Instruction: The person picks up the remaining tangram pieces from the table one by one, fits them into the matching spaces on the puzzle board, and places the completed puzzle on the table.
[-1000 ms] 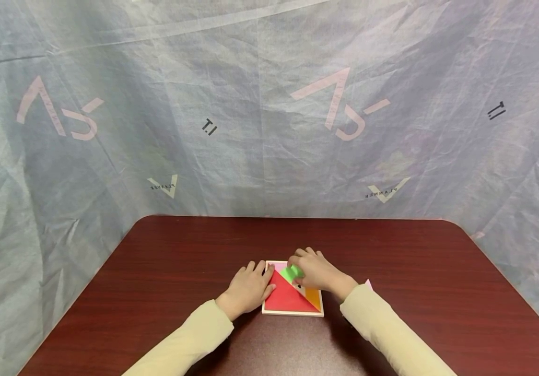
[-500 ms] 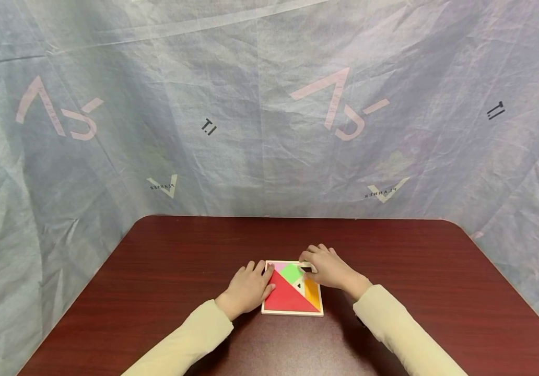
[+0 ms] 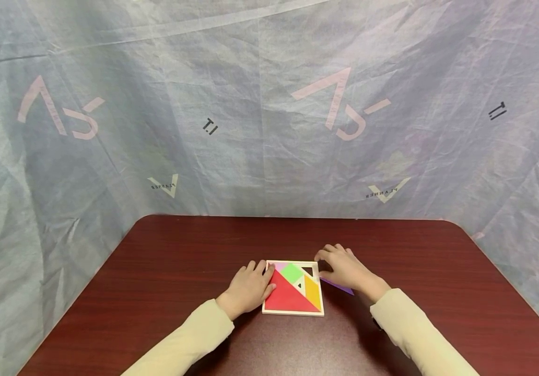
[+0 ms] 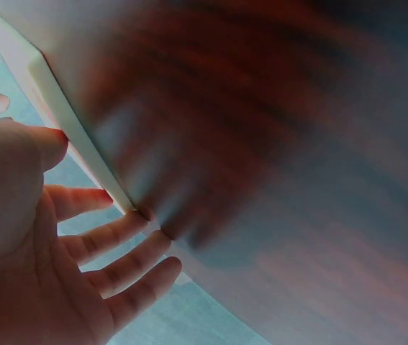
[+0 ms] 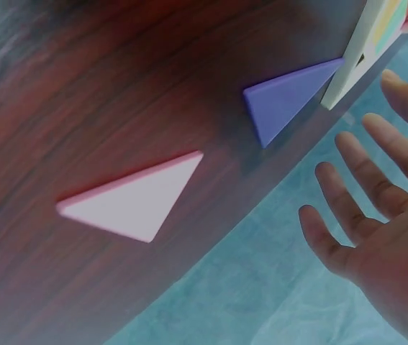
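A square white tangram tray [image 3: 293,314] lies on the table with a large red triangle [image 3: 288,298], a green square [image 3: 292,272], an orange parallelogram [image 3: 312,292] and a pink piece in it. My left hand [image 3: 247,290] rests along its left edge, fingers extended, thumb over the red piece. My right hand [image 3: 346,269] hovers just right of the tray with loosely bent fingers and holds nothing. Below it a purple triangle [image 5: 286,100] lies on the table, one tip against the tray; the hand partly hides it in the head view. A pink triangle [image 5: 135,201] lies farther off.
The dark red wooden table [image 3: 203,245] has rounded far corners. A grey printed cloth [image 3: 260,104] hangs behind it and down both sides. Bare white floor with dark cut-outs shows in the tray's upper right part.
My right hand has moved right, from over the green square across the tray's upper right corner to beside the tray. The purple triangle has come into view. My left hand stays put.
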### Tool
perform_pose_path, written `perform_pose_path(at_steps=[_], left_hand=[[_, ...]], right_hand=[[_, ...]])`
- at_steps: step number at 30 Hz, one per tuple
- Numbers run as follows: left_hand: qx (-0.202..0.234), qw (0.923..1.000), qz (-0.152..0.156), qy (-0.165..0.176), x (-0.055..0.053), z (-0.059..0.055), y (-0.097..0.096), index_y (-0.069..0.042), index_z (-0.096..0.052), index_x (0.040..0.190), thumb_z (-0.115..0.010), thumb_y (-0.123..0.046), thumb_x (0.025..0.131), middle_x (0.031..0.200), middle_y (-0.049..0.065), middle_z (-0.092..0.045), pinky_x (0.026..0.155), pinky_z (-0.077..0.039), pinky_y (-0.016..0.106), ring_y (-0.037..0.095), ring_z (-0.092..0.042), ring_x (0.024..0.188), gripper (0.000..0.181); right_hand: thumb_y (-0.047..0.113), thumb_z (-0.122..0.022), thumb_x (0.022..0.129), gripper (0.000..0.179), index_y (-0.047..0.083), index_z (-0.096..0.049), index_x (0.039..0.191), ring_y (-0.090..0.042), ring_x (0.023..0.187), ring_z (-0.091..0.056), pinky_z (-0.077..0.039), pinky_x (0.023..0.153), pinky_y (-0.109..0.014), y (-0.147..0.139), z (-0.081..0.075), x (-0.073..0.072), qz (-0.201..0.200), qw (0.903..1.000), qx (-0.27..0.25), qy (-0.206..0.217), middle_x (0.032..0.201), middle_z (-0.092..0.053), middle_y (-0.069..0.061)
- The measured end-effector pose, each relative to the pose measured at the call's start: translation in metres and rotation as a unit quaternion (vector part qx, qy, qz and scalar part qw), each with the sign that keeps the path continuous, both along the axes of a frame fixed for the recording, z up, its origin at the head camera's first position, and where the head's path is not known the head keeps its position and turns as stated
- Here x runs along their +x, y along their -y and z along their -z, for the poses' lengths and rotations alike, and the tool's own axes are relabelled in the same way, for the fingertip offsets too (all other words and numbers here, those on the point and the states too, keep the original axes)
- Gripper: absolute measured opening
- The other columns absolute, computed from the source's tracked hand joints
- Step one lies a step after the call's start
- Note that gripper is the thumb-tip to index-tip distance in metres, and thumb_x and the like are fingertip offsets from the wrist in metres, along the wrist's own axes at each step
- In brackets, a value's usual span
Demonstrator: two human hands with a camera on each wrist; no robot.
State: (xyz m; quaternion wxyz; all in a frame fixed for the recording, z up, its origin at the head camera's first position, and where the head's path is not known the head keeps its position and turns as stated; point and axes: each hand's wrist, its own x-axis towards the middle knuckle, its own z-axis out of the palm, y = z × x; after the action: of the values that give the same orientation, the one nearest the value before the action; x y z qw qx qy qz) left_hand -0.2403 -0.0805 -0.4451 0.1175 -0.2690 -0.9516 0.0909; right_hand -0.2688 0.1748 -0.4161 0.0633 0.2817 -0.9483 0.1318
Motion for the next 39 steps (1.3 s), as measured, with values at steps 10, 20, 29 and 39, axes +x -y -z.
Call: perform_pose_path(at_steps=[10, 20, 29, 39], left_hand=[[0.0, 1.0, 0.0, 0.003, 0.0, 0.0, 0.0, -0.013, -0.052, 0.129, -0.047, -0.043, 0.092, 0.116, 0.009, -0.052, 0.078, -0.047, 0.035, 0.023, -0.051, 0.098, 0.048], [0.003, 1.0, 0.001, 0.002, 0.0, 0.001, 0.0, -0.013, -0.052, 0.128, -0.047, -0.043, 0.092, 0.116, 0.009, -0.052, 0.078, -0.047, 0.035, 0.024, -0.051, 0.098, 0.048], [0.004, 1.0, 0.0, 0.003, -0.001, 0.002, 0.001, -0.013, -0.052, 0.128, -0.046, -0.043, 0.092, 0.117, 0.009, -0.052, 0.079, -0.047, 0.036, 0.024, -0.052, 0.1, 0.048], [0.003, 1.0, -0.001, 0.002, 0.0, 0.001, 0.001, -0.013, -0.052, 0.129, -0.047, -0.043, 0.092, 0.117, 0.009, -0.052, 0.079, -0.046, 0.035, 0.024, -0.051, 0.099, 0.048]], right_hand=[[0.017, -0.073, 0.074, 0.027, 0.011, -0.064, 0.099, -0.024, 0.093, -0.051, -0.038, 0.072, -0.041, -0.019, -0.003, 0.005, 0.013, 0.9999, -0.005, 0.003, 0.1, -0.059, -0.004], [0.016, -0.074, 0.073, 0.026, 0.012, -0.064, 0.096, -0.025, 0.09, -0.052, -0.039, 0.069, -0.041, -0.042, -0.001, 0.009, 0.027, 0.9996, 0.004, -0.008, 0.096, -0.06, -0.003], [0.016, -0.076, 0.07, 0.026, 0.012, -0.064, 0.094, -0.026, 0.088, -0.053, -0.039, 0.067, -0.041, -0.056, -0.001, 0.014, 0.037, 0.9992, 0.011, -0.009, 0.093, -0.06, -0.002], [0.018, -0.077, 0.07, 0.028, 0.013, -0.064, 0.094, -0.027, 0.089, -0.053, -0.039, 0.067, -0.045, -0.068, -0.004, 0.02, 0.05, 0.9984, 0.015, 0.02, 0.094, -0.059, -0.002]])
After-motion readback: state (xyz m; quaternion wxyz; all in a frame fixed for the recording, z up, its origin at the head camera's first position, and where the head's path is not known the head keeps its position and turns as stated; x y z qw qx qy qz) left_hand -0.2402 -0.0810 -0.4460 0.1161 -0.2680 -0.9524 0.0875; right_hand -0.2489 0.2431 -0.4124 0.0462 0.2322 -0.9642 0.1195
